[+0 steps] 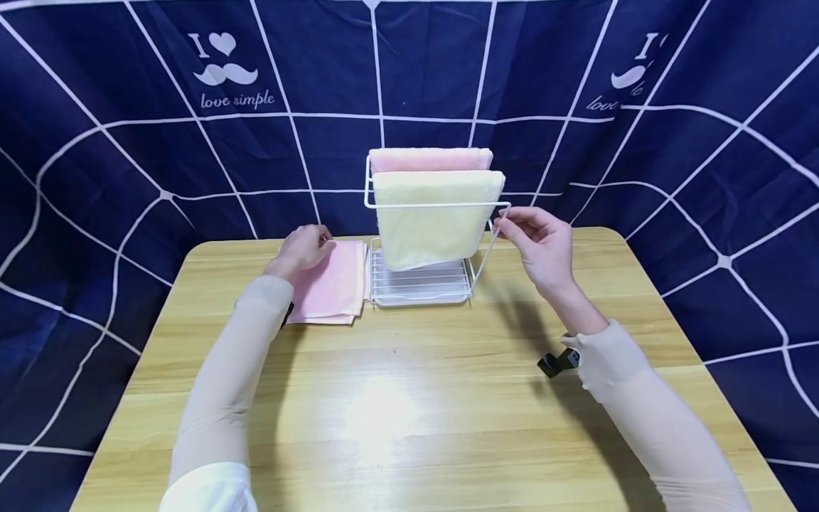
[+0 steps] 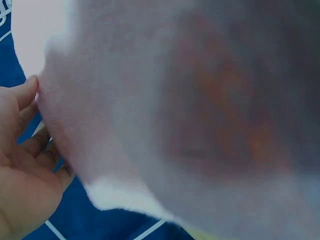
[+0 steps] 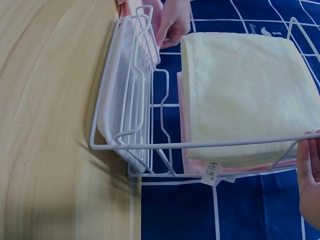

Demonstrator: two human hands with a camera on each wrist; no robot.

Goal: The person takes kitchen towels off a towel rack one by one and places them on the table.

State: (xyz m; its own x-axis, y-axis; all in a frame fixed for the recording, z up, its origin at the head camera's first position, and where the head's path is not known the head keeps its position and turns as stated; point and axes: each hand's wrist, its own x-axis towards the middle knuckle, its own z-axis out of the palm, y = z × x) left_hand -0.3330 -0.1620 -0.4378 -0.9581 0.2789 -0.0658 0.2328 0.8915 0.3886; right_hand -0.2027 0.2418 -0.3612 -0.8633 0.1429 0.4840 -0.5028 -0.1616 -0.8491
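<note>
A white wire rack [image 1: 491, 250] stands at the back of the table, with a yellow towel [image 1: 441, 220] draped over its front upper bar. Behind that hangs a pink towel [image 1: 429, 159], folded over another bar. My right hand [image 1: 540, 245] pinches the rack's right side wire near the top; its fingertips [image 3: 306, 160] are at the wire in the right wrist view. On the rack's left, my left hand [image 1: 303, 249] pinches the upper left edge of a second pink towel [image 1: 329, 284]. This cloth fills most of the left wrist view, with the thumb [image 2: 27, 92] at its edge.
Under the rack's wire base sits a white drip tray [image 1: 422, 300]. The wooden table [image 1: 397, 398] extends in front of it. A dark blue curtain [image 1: 435, 57] with white lines hangs behind and on both sides. A small white label [image 3: 210, 173] dangles from the hung towels.
</note>
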